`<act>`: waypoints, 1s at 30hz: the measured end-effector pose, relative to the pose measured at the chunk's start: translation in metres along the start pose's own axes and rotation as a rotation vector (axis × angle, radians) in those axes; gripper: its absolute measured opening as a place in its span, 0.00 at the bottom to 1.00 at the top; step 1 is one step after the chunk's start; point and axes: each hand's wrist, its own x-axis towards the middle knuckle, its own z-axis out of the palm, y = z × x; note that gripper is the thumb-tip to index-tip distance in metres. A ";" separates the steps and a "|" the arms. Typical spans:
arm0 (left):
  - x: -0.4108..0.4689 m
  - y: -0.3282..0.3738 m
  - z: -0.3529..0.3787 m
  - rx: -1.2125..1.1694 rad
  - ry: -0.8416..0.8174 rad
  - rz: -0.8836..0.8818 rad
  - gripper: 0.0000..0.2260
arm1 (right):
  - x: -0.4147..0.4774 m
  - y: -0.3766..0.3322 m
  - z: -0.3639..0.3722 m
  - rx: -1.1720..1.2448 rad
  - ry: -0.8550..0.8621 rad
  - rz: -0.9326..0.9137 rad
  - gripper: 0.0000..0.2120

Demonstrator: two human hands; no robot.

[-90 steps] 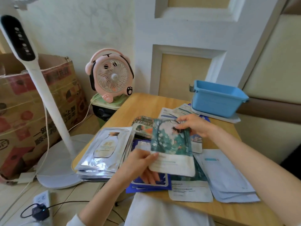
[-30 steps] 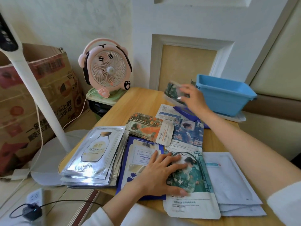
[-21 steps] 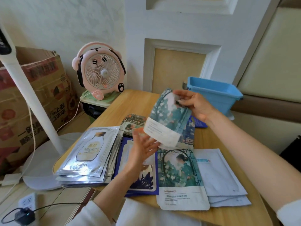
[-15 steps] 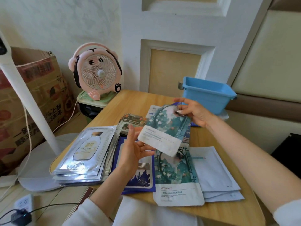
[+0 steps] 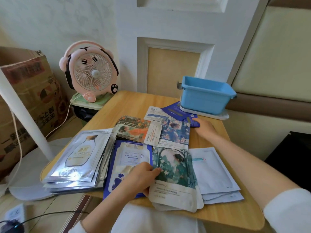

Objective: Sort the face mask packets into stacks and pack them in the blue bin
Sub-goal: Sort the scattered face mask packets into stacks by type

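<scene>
Face mask packets lie sorted on the wooden table [image 5: 134, 105]: a silver stack [image 5: 79, 155] at left, a blue-and-white packet [image 5: 133, 153], a green picture stack [image 5: 175, 174] and a white stack [image 5: 213, 174] along the near edge. Behind them lie an orange picture stack [image 5: 136, 130], a blue picture packet [image 5: 176, 133] and loose dark blue packets [image 5: 173, 110]. The blue bin [image 5: 205, 98] stands at the back right. My left hand [image 5: 141, 175] rests against the green stack's left edge. My right hand [image 5: 205, 128] lies flat, fingertips on a dark blue packet beside the bin.
A white lid [image 5: 218, 116] sits under the bin. A pink desk fan [image 5: 90, 73] stands off the table's far left corner. A white standing-fan pole [image 5: 25, 115] and a cardboard box [image 5: 33, 91] are at left. A wall panel is behind the table.
The green packet held up in my right hand now lies on the green stack. My left hand dropped to that stack's edge. My right hand moved back toward the bin.
</scene>
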 end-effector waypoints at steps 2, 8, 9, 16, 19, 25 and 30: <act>-0.001 0.001 -0.001 0.204 0.037 0.034 0.18 | 0.000 0.012 0.008 -0.041 -0.056 -0.006 0.26; -0.002 0.010 -0.003 0.819 0.402 0.246 0.19 | 0.003 0.018 0.013 -0.078 -0.056 -0.049 0.32; -0.001 0.011 -0.005 0.793 0.413 0.361 0.19 | 0.003 0.017 0.013 -0.071 -0.032 -0.037 0.31; 0.031 -0.019 0.003 0.803 -0.061 0.880 0.35 | 0.002 0.010 0.015 0.071 0.046 -0.070 0.24; 0.041 -0.030 0.001 0.895 -0.004 0.820 0.32 | 0.001 0.009 0.017 0.322 0.174 -0.022 0.23; 0.040 -0.030 0.001 0.874 -0.002 0.777 0.31 | 0.007 0.007 0.015 0.077 0.308 -0.122 0.16; 0.039 -0.029 -0.001 0.860 -0.019 0.765 0.31 | 0.018 0.008 -0.009 -0.001 0.367 -0.163 0.10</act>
